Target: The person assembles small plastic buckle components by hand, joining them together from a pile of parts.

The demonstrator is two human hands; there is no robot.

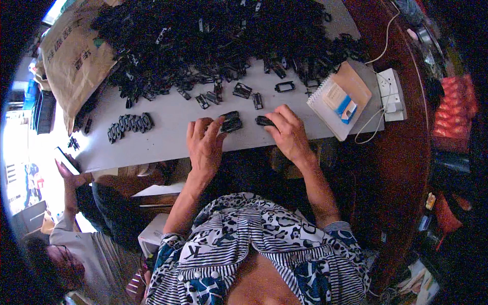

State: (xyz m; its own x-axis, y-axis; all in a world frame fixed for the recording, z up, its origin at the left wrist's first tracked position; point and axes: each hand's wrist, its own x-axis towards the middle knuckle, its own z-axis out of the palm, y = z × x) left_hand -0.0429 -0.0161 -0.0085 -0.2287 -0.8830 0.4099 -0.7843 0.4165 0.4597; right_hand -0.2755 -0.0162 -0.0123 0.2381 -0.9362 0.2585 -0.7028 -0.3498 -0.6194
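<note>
Left of the spiral notebook (pixel 357 81), our left hand (pixel 205 140) grips black plastic parts (pixel 232 122), our right hand (pixel 290 133) pinches a smaller piece (pixel 263 120), and farther left stands a brown sack (pixel 71 56), contents hidden.

Parts heap (pixel 218 46) along worktop's (pixel 175 133) far edge; sack (pixel 76 56) at L edge; parts row (pixel 129 123) R of sack; notebook (pixel 357 80) nr R edge.

A flat, pale grey worktop (pixel 172 131) extends in front of me. On my right, a broad, dark reddish-brown surface (pixel 401 173) runs alongside it; its material cannot be confirmed. Strong white light (pixel 18 170) enters on my left and overexposes the background there. Beneath my worktop, illumination is low.
</note>
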